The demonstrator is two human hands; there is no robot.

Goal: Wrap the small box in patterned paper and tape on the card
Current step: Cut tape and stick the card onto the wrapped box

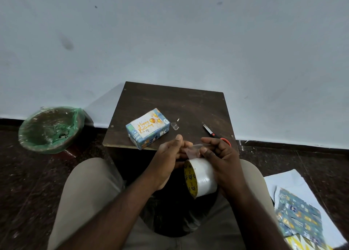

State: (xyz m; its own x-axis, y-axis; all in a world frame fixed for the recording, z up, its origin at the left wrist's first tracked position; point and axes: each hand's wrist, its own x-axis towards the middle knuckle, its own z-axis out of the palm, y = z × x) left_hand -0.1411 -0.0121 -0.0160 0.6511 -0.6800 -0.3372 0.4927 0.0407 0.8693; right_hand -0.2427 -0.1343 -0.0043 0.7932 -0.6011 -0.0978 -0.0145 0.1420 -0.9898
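Blue patterned-paper-wrapped small box, bearing a white "Happy Birthday" card, lies on the dark wooden board just beyond the left hand. Both hands pinch a clear tape strip; the right hand also cradles the clear tape roll.

A plain room in what looks like a home: a bare, scuffed pale wall meets a dark speckled stone floor, with a small dark wooden table and a green-lined waste bin beside it.
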